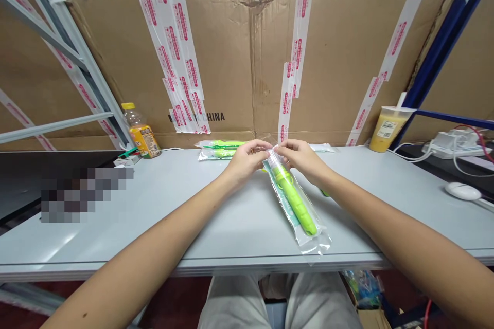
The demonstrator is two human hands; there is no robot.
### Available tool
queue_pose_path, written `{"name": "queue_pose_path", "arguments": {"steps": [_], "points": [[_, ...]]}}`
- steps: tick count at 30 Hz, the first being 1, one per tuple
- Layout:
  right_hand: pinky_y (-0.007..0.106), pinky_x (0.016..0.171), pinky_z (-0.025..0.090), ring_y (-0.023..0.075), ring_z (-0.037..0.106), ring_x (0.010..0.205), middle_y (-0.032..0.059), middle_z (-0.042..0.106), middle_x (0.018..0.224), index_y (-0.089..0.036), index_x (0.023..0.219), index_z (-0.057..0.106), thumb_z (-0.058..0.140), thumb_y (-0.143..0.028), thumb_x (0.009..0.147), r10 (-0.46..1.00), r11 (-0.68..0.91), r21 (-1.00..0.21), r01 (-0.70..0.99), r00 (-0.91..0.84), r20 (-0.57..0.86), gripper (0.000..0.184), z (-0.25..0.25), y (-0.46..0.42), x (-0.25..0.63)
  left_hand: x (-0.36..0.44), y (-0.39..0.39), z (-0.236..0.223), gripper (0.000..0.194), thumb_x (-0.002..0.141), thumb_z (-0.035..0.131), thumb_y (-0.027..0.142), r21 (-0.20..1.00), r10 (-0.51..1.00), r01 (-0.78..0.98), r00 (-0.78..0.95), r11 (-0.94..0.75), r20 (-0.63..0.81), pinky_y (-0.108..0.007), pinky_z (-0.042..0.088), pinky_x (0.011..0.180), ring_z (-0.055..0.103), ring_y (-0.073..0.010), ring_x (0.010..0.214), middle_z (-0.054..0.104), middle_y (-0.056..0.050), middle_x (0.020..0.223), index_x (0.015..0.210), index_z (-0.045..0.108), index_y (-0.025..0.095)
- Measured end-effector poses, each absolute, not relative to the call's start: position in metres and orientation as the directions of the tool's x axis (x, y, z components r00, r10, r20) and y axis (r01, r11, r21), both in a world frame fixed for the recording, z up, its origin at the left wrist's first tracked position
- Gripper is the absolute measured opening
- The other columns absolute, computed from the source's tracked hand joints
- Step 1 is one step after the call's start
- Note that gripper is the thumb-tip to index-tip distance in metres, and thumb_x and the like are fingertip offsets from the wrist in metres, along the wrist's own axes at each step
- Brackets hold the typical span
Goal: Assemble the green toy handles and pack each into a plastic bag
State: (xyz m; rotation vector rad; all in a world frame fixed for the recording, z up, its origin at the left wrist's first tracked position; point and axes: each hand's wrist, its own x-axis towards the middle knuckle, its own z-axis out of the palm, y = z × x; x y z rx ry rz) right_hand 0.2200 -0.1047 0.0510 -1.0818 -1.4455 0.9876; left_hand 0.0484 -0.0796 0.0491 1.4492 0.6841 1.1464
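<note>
1. The head camera looks down at a long gray tabletop, and the person's two bare arms reach across it from the bottom of the view.
2. The left hand and the right hand are close together near the middle of the tabletop. Both are closed in a soft pinch on the top end of a clear plastic bag.
3. The bag lies slanted on the tabletop, with its top end held up by the hands and its bottom end pointing toward the person. Inside it is a long bright green thing, and a blue-green paper strip lies beside it. It is hard to tell what the green thing is.
4. Just past the hands lie two more clear bags with green things in them, one on top of the other's edge.
5. A small green bit peeks out from under the right arm.
6. On the left stand a juice bottle with a yellow cap and a small box.
7. On the right stand a plastic cup of yellow drink, a white mouse, and a white power strip.
8. Behind it all stands a big brown cardboard sheet with red and white tape, held by metal shelf frames.
</note>
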Motion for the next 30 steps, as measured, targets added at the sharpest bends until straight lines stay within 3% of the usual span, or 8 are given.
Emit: {"name": "queue_pose_path", "arguments": {"steps": [10, 20, 30], "points": [[0.029, 0.059, 0.046, 0.0140, 0.054, 0.066, 0.0011, 0.058, 0.073, -0.019, 0.069, 0.062, 0.066, -0.029, 0.074, 0.970, 0.242, -0.966, 0.088, -0.060, 0.237, 0.013, 0.041, -0.106, 0.219, 0.054, -0.083, 0.038, 0.030, 0.068, 0.082, 0.040, 0.974, 0.884, -0.171, 0.420, -0.146, 0.206, -0.029, 0.050, 0.074, 0.062, -0.0147, 0.078, 0.066, -0.002, 0.083, 0.081, 0.069, 0.016], [0.029, 0.062, 0.049, 0.0147, 0.057, 0.070, 0.0031, 0.062, 0.075, -0.017, 0.072, 0.063, 0.078, -0.036, 0.071, 0.974, 0.111, -0.993, -0.028, -0.197, 0.114, 0.024, 0.040, -0.108, 0.223, 0.047, -0.076, 0.035, 0.033, 0.074, 0.077, 0.048, 0.928, 0.839, 0.062, 0.451, -0.368, 0.303, -0.028, 0.040, 0.068, 0.054, -0.0135, 0.070, 0.063, -0.001, 0.074, 0.075, 0.067, 0.016], [0.033, 0.067, 0.052, 0.0155, 0.060, 0.071, 0.0021, 0.062, 0.078, -0.018, 0.071, 0.058, 0.075, -0.034, 0.072, 0.975, 0.179, -0.983, -0.032, -0.126, 0.181, 0.023, 0.037, -0.108, 0.220, 0.046, -0.075, 0.035, 0.036, 0.067, 0.082, 0.046, 0.969, 0.872, -0.028, 0.431, -0.246, 0.233, -0.028, 0.047, 0.065, 0.056, -0.0131, 0.069, 0.061, 0.000, 0.075, 0.079, 0.065, 0.016]]}}
